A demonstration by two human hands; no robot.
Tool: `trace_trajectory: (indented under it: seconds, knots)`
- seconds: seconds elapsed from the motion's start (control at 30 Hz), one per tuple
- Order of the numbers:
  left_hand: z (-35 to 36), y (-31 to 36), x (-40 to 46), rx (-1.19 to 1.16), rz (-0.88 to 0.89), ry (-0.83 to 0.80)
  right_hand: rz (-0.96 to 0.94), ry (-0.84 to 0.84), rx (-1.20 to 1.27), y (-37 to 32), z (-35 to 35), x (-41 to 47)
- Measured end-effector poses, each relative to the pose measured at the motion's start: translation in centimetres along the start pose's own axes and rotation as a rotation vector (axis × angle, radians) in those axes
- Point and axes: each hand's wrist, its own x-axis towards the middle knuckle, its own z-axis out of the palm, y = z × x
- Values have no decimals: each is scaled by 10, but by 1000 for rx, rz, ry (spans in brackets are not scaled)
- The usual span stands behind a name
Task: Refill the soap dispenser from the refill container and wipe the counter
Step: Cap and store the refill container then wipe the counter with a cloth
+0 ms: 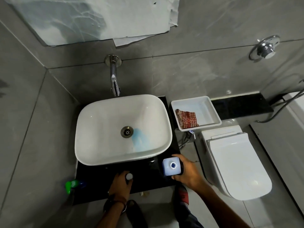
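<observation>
right hand [189, 174] wraps the white square refill container [171, 166] at the near right corner of the counter, thumb on the near side, fingers round the right side; the container stands upright on the black top, mouth open, blue liquid showing inside. left hand [120, 183] pinches a small round white cap [129, 176] at the near middle of the counter; cannot tell if the cap sits on something under it or is just held.

largest down: white toilet [236, 165], lid shut, far right of the scene. white basin [121, 127] sits on the black counter [92, 176], with a blue smear [139, 140] running from beside the drain toward the near rim. chrome wall tap [115, 79] over the far edge. white tray [207, 106] just right of the basin, with a red checked cloth [186, 118] folded in it. green and blue bottle [74, 185] at the near left corner, blurred; looks like the soap dispenser, not sure.

progress, judging: container is uncapped, so pouring is either about to start or just finished; the level in the green bottle is unreadable. cloth lies in the tray untouched, so the wipe is still left. recapping is likely due too. the smear in the basin may want rinsing.
</observation>
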Motion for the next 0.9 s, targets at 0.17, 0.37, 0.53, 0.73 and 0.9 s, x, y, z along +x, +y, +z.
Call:
trace_trajectory:
  seconds: [0.17, 0.37, 0.53, 0.73, 0.9]
  knots:
    - [-12, 12, -10, -51, 42, 14, -20, 21, 30, 6, 6, 1]
    - [-59, 59, -34, -245, 176, 77, -101, 74, 59, -16, 2, -6]
    - [-129, 126, -60, -424, 471, 229, -206, 187, 81, -72, -15, -8]
    - [-199, 196, -67, -360, 776, 333, -341, 288, 80, -147, -52, -7]
    - [-227, 218, -54, -304, 895, 380, -418, 347, 60, -190, -78, -4]
